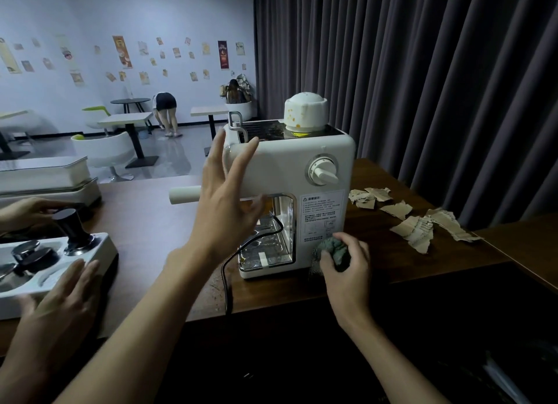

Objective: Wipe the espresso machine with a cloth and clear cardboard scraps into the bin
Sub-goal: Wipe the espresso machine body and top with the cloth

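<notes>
I'm looking into a café, wooden counter with an espresso machine and a tray of barista tools, small tables and white tub chairs beyond, posters dotted across the far wall, dark curtain alongside

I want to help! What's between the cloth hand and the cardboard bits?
Just bare wooden table between the right hand and the cardboard scraps, in the head view.

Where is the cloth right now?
Head view: the cloth is bunched in the right hand, low by the espresso machine, left of the cardboard scraps.
</notes>
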A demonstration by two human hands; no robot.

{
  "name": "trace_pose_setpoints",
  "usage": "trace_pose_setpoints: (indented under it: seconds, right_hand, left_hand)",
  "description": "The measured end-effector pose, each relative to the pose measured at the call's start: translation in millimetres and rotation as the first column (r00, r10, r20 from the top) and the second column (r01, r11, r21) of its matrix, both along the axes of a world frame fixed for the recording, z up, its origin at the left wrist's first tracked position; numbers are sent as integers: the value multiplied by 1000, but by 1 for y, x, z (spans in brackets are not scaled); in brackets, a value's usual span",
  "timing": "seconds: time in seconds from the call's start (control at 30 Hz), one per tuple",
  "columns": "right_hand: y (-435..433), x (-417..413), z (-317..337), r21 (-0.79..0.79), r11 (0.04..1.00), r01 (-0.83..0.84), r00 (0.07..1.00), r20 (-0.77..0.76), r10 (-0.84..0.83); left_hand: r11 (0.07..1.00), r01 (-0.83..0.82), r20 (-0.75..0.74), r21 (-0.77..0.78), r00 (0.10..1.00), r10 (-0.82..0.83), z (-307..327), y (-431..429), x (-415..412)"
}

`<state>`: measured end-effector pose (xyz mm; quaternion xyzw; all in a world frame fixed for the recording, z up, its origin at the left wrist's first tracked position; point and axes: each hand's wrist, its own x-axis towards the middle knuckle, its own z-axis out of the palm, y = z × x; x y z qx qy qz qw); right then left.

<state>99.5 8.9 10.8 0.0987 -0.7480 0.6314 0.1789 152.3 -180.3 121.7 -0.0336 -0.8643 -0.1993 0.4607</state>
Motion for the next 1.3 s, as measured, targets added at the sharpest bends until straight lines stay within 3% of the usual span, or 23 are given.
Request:
trace_pose_setpoints:
  seconds: [0.1, 0.17, 0.23, 0.3, 0.4, 0.43, 0.47, 0.6, 0.7, 0.77, 0.83, 0.9, 0.97, 1.07, 1.17, 1.3]
  right_hand:
    - [4, 5, 9, -101, 991, -92, 995, 14, 94]
    - [5, 6, 16, -161, 974, -161, 986, 25, 167]
    - [4, 6, 21, -254, 936, -244, 958, 88, 274]
    - [4, 6, 24, -362, 876, -320, 911, 137, 389]
    - [4, 9, 25, -429, 789, -439, 833, 134, 536]
    - [5, 11, 25, -419, 773, -475, 814, 124, 567]
    - [7, 12, 25, -380, 777, -502, 809, 113, 577]
    - [15, 12, 26, -29, 845, -534, 835, 140, 532]
    - [16, 14, 26, 1, 749, -662, 732, 213, 647]
    - [13, 13, 26, 67, 765, -641, 761, 182, 622]
    - [6, 11, 26, 173, 811, -559, 829, 129, 544]
    - [-4, 11, 23, 264, 856, -445, 893, 54, 448]
    - [-15, 14, 14, 311, 875, -372, 923, 21, 385]
    - [-36, 22, -4, 360, 851, -382, 913, 7, 407]
    - [-58, 26, -20, 416, 829, -373, 908, -17, 418]
    - [-71, 26, -34, 602, 762, -237, 929, -88, 358]
  left_hand:
    - [989, -33, -168, 145, 984, 58, -38, 19, 14]
    - [931, 98, 7, 353, 994, -107, -57, 29, 18]
    - [797, 134, 296, 590, 882, -367, -67, 35, 19]
    - [676, 91, 401, 731, 744, -534, -75, 38, 18]
    - [368, 26, 237, 930, 723, -649, -77, 43, 13]
    - [290, 22, 183, 957, 728, -660, -77, 43, 12]
    - [273, 31, 162, 961, 739, -654, -77, 43, 11]
    - [376, 55, 146, 925, 862, -485, -79, 41, 8]
    - [441, 55, 161, 896, 884, -439, -79, 38, 7]
    - [544, 63, 223, 837, 868, -444, -76, 35, 7]
    - [692, 97, 286, 716, 863, -417, -68, 33, 10]
    - [880, 75, 291, 470, 928, -234, -57, 29, 15]
    - [972, 20, 122, 232, 991, -50, -42, 24, 19]
    - [987, -63, -55, 147, 996, 72, -17, 15, 22]
    - [990, -121, 26, 78, 992, 120, 9, 7, 15]
    - [997, -32, 79, 69, 996, 27, 23, 4, 5]
